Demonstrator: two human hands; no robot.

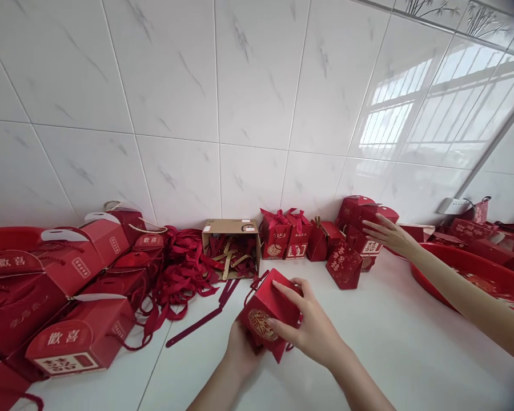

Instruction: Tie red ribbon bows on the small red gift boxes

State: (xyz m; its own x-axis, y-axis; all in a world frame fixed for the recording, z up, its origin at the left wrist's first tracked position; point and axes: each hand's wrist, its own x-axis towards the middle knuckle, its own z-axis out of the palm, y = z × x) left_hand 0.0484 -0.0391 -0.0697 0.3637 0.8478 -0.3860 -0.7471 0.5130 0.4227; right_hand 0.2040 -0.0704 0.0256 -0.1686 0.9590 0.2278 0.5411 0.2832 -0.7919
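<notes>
A red gift box (278,302) with a gold round emblem is held up, tilted, above the white counter. My left hand (243,349) supports it from below and the left side, its fingers mostly hidden behind the box. On the right side and top, my right hand (310,322) grips it with thumb and fingers. Dark red cord shows at the box's upper left edge. Left of it lies a dark red strap (197,325). Just behind stands a cardboard box (231,227) on its side, holding straps and gold-coloured strips.
Red gift boxes (85,325) crowd the left, beside heaped red ribbon (182,268). Ribbon-tied boxes (276,237) stand by the tiled wall. Another person's arm (458,279) reaches in from the right towards stacked boxes (355,214). A red basin (437,254) sits at right.
</notes>
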